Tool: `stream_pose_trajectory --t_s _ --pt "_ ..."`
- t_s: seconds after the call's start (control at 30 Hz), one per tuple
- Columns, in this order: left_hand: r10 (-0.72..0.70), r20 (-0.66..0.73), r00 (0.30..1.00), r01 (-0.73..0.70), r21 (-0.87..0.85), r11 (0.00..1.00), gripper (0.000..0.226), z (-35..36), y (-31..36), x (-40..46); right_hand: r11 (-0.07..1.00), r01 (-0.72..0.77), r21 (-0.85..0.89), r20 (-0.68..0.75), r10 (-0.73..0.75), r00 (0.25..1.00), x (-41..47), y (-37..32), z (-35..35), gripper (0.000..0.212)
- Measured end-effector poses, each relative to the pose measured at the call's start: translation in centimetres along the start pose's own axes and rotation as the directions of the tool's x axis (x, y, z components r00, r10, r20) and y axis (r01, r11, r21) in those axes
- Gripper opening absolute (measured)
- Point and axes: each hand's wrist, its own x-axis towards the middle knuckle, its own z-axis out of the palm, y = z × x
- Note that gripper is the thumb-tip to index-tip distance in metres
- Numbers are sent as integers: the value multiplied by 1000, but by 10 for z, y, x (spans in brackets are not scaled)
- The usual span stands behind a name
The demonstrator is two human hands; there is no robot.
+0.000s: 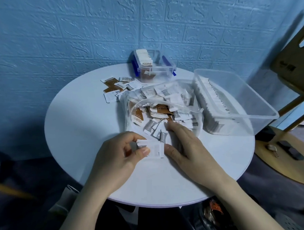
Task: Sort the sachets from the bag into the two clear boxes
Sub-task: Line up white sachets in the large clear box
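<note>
Two hands at the mouth of the sachet bag

Two clear boxes stand on the round white counter [81, 129]. The small box [155, 66], with blue clips on its sides, sits at the far edge near the blue wall and holds a row of upright white sachets. The large box [235, 100] stands on the right, with a long row of sachets packed on edge along its left wall. Between them, in the middle of the counter, lies the clear plastic bag [162, 105], its mouth turned toward the person and filled with a jumble of brown and white sachets. A loose scatter of sachets [119, 87] lies on the counter just left of the small box.

The left hand [121, 157] is curled, thumb and fingers pinching a small stack of white sachets [152, 147] just above the counter in front of the bag. The right hand [184, 143] lies flat with fingers extended, its fingertips reaching among the white sachets at the bag's opening, and its thumb is touching the edge of the held stack.
</note>
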Motion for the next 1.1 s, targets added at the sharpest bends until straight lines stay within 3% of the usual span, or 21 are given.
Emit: stream_pose_trajectory --t_s 0.1,0.27,0.47,0.67,0.77,0.87,0.97,1.1 --pt "-21 -3 1000 21 -23 1000 24 -2 -1 -9 991 0 132 -132 17 991 -7 2 -5 63" --pt "-58 17 998 60 -90 994 30 -1 -3 -10 996 4 -85 -255 -26 966 -12 9 -2 62" --pt "-69 -41 997 64 -109 992 22 0 -2 -9 998 -64 -8 -224 61 973 -11 7 -3 51" --pt "-85 -33 996 79 -145 986 23 0 -1 -8 921 -168 351 -196 248 949 -14 2 -10 36" --pt "-105 -16 994 100 -200 975 28 -1 -2 -7 910 -144 389 -211 240 948 -15 1 -10 20" --pt "-106 -12 994 101 -208 973 31 -2 -1 -8 887 -88 454 -241 217 946 -17 0 -11 25" --pt "-112 -19 994 106 -186 977 37 -2 -1 -7 840 -60 540 -179 183 967 -18 -3 -12 22" --pt "-108 28 994 111 -173 979 36 -5 1 -7 879 -74 471 -98 136 986 -17 -9 -7 24"
